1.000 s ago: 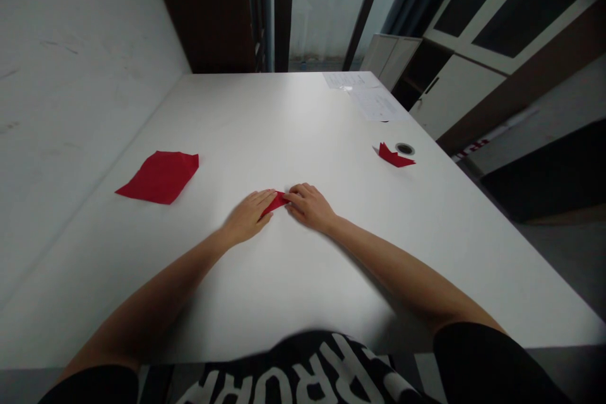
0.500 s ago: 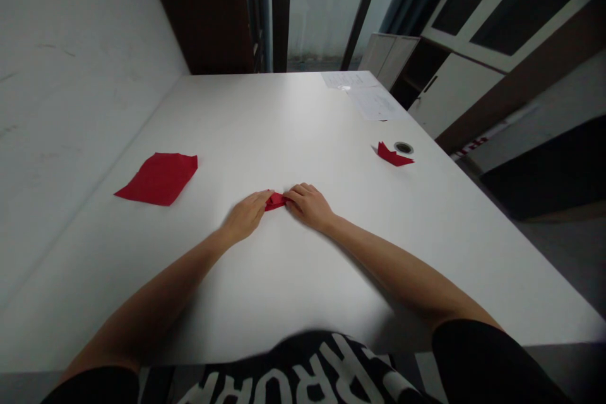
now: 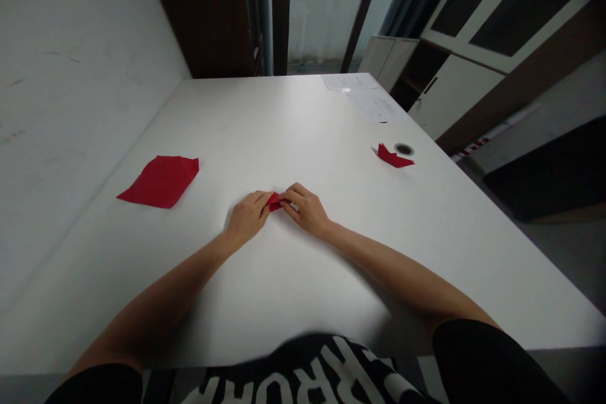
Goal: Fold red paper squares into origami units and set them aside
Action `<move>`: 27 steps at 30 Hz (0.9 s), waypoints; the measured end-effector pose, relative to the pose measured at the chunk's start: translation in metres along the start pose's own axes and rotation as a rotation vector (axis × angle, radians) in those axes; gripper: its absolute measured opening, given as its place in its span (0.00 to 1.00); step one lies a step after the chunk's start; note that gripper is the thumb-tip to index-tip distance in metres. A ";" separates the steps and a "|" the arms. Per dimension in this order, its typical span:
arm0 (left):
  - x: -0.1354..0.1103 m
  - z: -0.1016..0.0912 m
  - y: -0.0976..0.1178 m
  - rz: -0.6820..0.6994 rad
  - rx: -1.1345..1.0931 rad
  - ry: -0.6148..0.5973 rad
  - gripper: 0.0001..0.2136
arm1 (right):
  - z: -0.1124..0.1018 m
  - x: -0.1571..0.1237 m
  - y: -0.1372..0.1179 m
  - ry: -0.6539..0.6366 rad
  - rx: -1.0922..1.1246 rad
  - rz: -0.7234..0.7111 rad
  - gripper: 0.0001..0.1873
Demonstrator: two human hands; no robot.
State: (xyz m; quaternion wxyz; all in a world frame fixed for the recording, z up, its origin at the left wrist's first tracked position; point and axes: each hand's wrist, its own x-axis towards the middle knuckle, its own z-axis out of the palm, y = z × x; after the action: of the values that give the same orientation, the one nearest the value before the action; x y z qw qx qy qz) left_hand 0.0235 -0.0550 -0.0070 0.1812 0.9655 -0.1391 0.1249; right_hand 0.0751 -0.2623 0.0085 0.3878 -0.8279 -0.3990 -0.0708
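A small folded piece of red paper lies on the white table in front of me, partly covered by my fingers. My left hand grips its left end, fingers bent over the paper. At its right end, my right hand pinches the paper between thumb and fingertips. The exact shape of the folds is hidden under both hands.
On the left of the white table rests a red sheet. A folded red paper boat is at the right, beside a round cable hole. Printed sheets lie at the far right corner.
My right hand has shifted slightly left along the folded paper, and its thumb and fingertips now pinch it. My left hand stays on the left end.
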 end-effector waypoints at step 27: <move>0.029 0.025 0.036 -0.167 -0.322 0.154 0.22 | -0.001 0.002 0.006 0.225 -0.223 0.223 0.09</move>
State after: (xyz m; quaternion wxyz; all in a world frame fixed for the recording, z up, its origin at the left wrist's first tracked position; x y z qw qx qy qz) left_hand 0.0435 -0.1029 -0.0096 0.3534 0.9197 -0.0625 0.1590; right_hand 0.0810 -0.2641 0.0065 0.3412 -0.8917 -0.2485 -0.1635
